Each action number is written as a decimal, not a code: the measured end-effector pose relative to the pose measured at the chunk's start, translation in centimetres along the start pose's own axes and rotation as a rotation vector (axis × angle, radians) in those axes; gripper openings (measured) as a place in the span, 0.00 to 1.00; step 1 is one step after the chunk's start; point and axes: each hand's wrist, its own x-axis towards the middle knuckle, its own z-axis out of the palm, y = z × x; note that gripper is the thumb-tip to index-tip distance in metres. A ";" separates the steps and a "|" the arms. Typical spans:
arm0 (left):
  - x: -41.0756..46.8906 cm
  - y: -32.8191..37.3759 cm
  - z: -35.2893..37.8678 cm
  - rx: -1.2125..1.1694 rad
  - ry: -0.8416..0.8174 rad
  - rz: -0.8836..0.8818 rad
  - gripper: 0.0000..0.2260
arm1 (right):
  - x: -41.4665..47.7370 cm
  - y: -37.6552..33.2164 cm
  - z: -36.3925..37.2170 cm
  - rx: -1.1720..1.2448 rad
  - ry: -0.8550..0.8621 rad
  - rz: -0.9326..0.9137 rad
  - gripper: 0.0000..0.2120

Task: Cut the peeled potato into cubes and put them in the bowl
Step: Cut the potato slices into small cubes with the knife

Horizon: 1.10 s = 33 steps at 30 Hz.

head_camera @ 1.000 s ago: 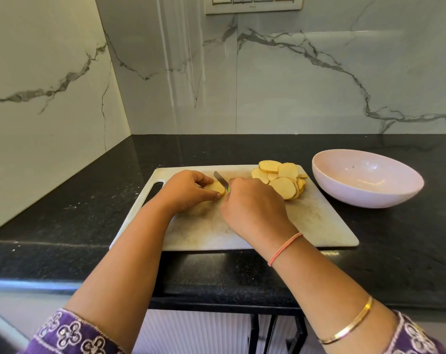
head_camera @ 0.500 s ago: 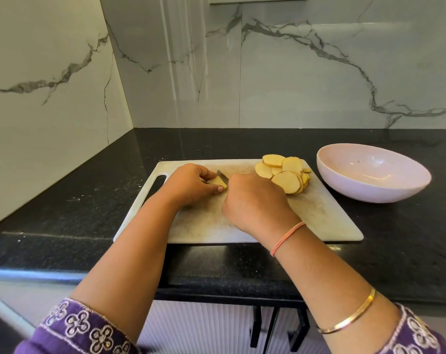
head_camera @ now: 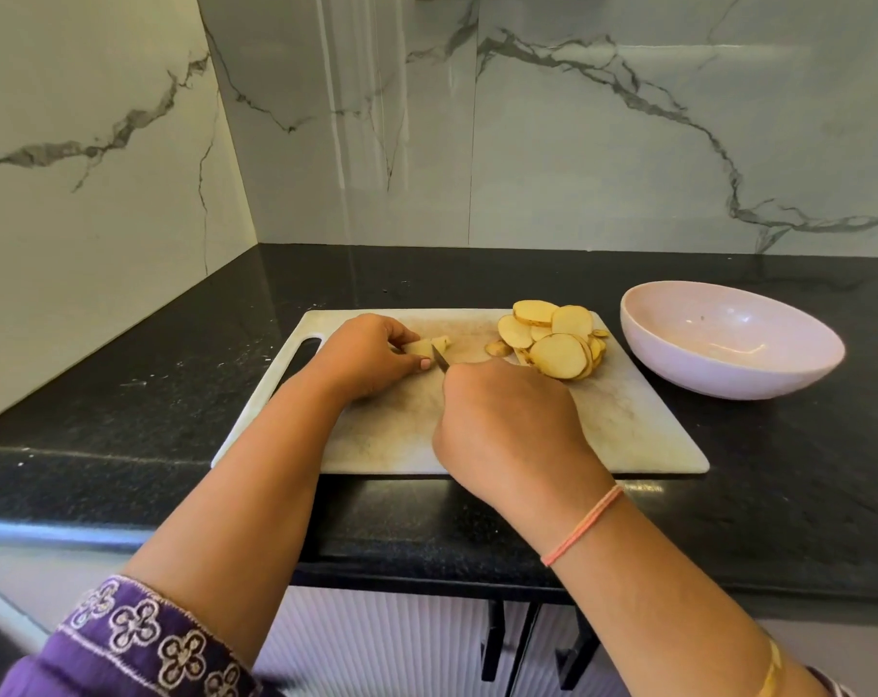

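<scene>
On the white cutting board (head_camera: pixel 628 430) my left hand (head_camera: pixel 366 357) pinches a small stack of potato pieces (head_camera: pixel 419 348) with its fingertips. A cut-off piece (head_camera: pixel 441 342) lies just right of it. My right hand (head_camera: pixel 507 425) grips a knife, of which only a short bit of blade (head_camera: pixel 440 363) shows, pointing at the pieces beside my left fingertips. A pile of round potato slices (head_camera: pixel 557 344) sits at the board's far right corner. The pale pink bowl (head_camera: pixel 728 339) stands to the right of the board and holds no potato.
The board lies on a black stone counter (head_camera: pixel 125 394) in a corner of marble walls. Its handle slot (head_camera: pixel 301 352) is at the left. One small slice (head_camera: pixel 497 348) lies apart, left of the pile. The counter's front edge runs just below the board.
My right hand has drawn back toward me with the knife. The potato pieces under my left fingertips are now exposed, with one piece separated on the right. The camera tilted down slightly.
</scene>
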 end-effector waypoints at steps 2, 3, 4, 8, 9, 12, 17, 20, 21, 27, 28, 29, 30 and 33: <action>0.0 -0.1 0.1 0.008 0.006 0.007 0.18 | -0.8 0.3 -0.3 0.006 0.007 -0.016 0.06; 0.0 -0.1 0.2 0.011 0.011 0.009 0.18 | -1.1 0.5 -0.3 0.002 0.015 -0.024 0.06; -0.1 -0.1 0.3 0.015 0.013 0.008 0.18 | -1.4 0.7 -0.3 0.002 0.013 -0.026 0.06; -0.2 0.0 0.7 0.016 -0.006 0.011 0.19 | -2.3 1.2 -0.9 0.056 -0.025 0.009 0.05; -0.2 -0.1 0.7 0.025 -0.006 0.012 0.19 | -2.4 1.3 -1.2 0.068 -0.028 0.013 0.07; -0.4 -0.3 0.3 -0.015 -0.002 -0.007 0.24 | -2.5 1.8 -1.7 0.102 0.003 0.029 0.12; -0.8 0.0 0.1 -0.120 -0.017 0.028 0.15 | -2.4 2.8 -1.5 0.178 0.093 0.100 0.12; -0.7 -0.2 0.2 -0.093 0.017 0.016 0.09 | -1.8 2.7 -1.0 0.189 0.149 0.121 0.14; -0.7 -0.2 0.4 -0.087 0.027 0.013 0.08 | -1.5 2.6 -0.9 0.196 0.150 0.122 0.14; -0.8 -0.3 0.5 -0.084 0.054 0.033 0.12 | 0.6 1.6 0.1 0.177 0.112 0.127 0.10; -0.8 -0.4 0.6 -0.084 0.062 0.036 0.13 | 1.0 1.4 0.1 0.172 0.095 0.135 0.10; -0.8 -0.4 0.7 -0.085 0.069 0.036 0.12 | 1.4 1.3 0.2 0.169 0.077 0.145 0.10; -0.8 -0.5 0.7 -0.094 0.072 0.034 0.12 | 1.7 1.2 0.2 0.165 0.060 0.153 0.10; -1.1 -0.4 0.5 -0.123 0.064 0.041 0.09 | 2.4 0.7 -0.1 0.143 0.012 0.153 0.09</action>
